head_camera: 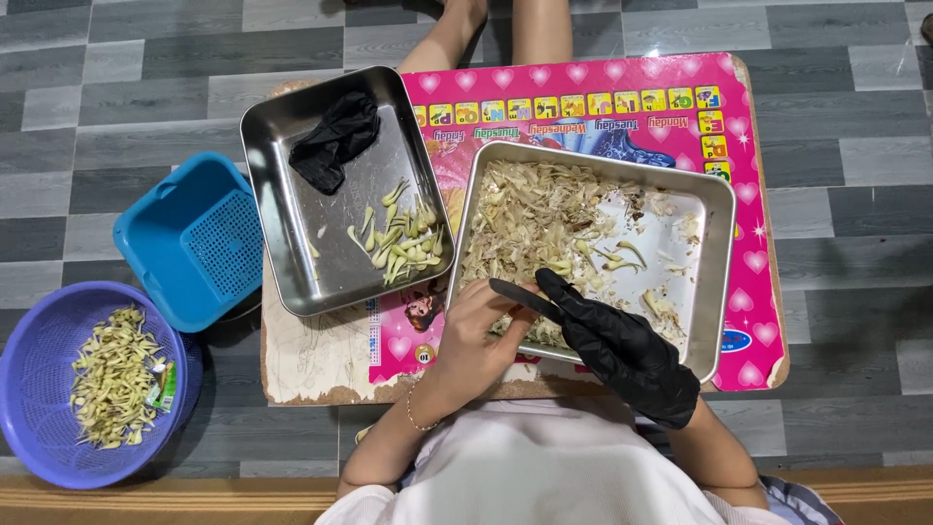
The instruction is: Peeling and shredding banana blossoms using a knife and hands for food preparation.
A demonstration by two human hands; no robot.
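Nearest the camera, the bare left hand [474,335] is curling its fingers over the near rim of the right-hand steel tray [717,292], its wrist coming up from six o'clock. Just beside it, the right hand [622,350] in a black glove is angling up from five o'clock, fingers extended toward eleven o'clock. Between the two hands a dark blade-like tool [520,295] is lying with its long axis running from ten o'clock to four o'clock, tip pointing toward ten; the gloved hand seems to be gripping its far end, though the grip itself is hidden. What the bare hand is pinching, I cannot tell.

The tray is holding a heap of pale fibrous trimmings [530,219], piled toward its nine o'clock side. At ten o'clock a second steel tray [292,282] is sitting tilted, carrying a few yellowish peeled pieces [403,243] and a spare black glove [335,136]. Both trays are resting on a pink children's board [680,107] on a grey tiled floor [855,146]. Farther toward nine o'clock are lying a blue square basket [194,238] and a purple round colander [39,379] of peeled pieces.
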